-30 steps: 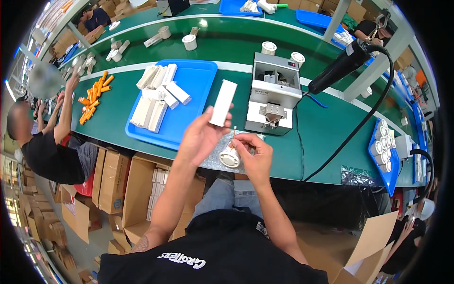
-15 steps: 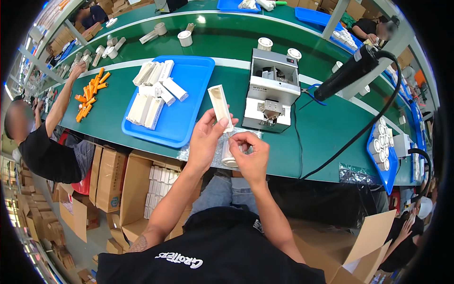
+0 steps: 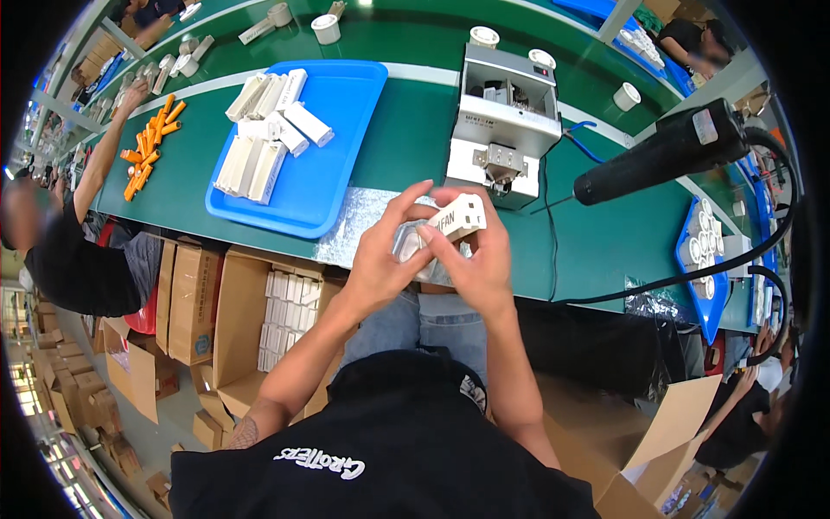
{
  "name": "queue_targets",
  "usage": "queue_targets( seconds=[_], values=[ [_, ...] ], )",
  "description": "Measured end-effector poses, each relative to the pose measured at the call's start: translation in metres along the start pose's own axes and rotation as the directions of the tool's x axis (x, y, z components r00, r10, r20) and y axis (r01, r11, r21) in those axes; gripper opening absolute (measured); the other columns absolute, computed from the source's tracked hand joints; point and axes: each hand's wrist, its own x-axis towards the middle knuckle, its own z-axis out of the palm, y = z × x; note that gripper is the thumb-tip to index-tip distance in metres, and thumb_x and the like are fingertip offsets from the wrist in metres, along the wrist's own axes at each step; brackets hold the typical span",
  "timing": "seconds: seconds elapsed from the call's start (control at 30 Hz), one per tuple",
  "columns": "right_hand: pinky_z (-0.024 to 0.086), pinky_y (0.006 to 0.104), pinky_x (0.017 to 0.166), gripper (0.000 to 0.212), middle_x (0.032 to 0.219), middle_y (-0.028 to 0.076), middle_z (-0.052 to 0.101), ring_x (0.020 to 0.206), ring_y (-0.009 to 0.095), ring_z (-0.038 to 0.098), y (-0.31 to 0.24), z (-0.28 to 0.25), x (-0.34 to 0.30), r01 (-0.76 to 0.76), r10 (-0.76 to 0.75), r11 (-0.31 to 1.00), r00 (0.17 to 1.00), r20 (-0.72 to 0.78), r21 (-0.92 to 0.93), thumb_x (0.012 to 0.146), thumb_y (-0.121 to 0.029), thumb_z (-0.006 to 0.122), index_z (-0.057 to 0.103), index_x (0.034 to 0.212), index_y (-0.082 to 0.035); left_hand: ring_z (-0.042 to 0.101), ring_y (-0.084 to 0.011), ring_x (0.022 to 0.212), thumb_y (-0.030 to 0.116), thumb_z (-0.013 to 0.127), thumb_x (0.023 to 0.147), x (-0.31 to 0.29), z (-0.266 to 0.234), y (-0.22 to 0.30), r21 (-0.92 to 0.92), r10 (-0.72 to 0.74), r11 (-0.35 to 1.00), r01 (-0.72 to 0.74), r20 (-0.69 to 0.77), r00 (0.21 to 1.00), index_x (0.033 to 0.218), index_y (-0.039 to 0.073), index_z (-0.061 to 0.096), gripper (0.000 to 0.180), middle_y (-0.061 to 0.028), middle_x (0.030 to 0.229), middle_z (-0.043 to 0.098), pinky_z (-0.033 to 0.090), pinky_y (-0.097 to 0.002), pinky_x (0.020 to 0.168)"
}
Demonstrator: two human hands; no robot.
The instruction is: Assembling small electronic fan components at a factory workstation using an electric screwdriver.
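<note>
In front of my body, at the bench edge, both hands are raised close together around parts. My right hand is closed on a long white plastic housing, its printed face up and small square holes at one end. My left hand curls around a round, pale, partly see-through part just left of the housing. Fingers hide much of both parts, and I cannot tell whether they are joined. A silvery sheet lies on the bench beside my left hand.
A blue tray with white housings stands left of my hands, orange cylinders beyond it. A grey machine stands ahead. A black corded power screwdriver hangs at right. A co-worker's arm reaches in at far left.
My hands have come together. The white housing, earlier upright with its hollow side showing in my left hand, is now turned printed side up in my right. The view has shifted slightly.
</note>
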Motion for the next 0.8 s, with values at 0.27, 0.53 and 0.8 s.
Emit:
queue_targets(
  seconds=[0.27,0.53,0.8],
  values=[
    [0.06,0.0284,0.074,0.032,0.102,0.007,0.076,0.092,0.014,0.075,-0.002,-0.02,0.0,-0.176,0.177,0.984,0.972,0.155,-0.017,0.089,-0.007,0.087,0.069,0.115,0.0,0.068,-0.0298,0.124,0.014,0.094,0.075,-0.004,-0.018,-0.013,0.092,-0.074,0.994,0.058,0.185,0.98,0.147,0.004,0.058,0.081,-0.014,0.135,0.069,0.053,-0.039,0.107],
    [0.06,0.0374,0.077,0.038,0.101,0.015,0.078,0.091,0.032,0.078,-0.008,-0.044,0.006,0.144,-0.064,0.897,0.978,0.199,-0.418,0.087,-0.01,0.089,0.069,0.118,-0.002,0.07,-0.0293,0.117,0.014,0.095,0.076,0.012,0.006,-0.015,0.101,0.071,0.991,-0.083,0.11,0.991,0.135,0.006,0.069,0.064,-0.0117,0.13,0.07,0.055,-0.0383,0.098],
    [0.062,0.037,0.086,0.042,0.113,0.013,0.079,0.102,0.029,0.079,-0.002,-0.05,0.004,0.268,-0.171,0.885,0.948,0.27,-0.381,0.082,-0.004,0.09,0.071,0.119,0.0,0.07,-0.0286,0.117,0.015,0.094,0.077,0.013,0.002,-0.02,0.086,0.105,0.989,-0.117,0.131,0.986,0.135,0.007,0.069,0.064,-0.0116,0.128,0.071,0.055,-0.0383,0.099]
  ],
)
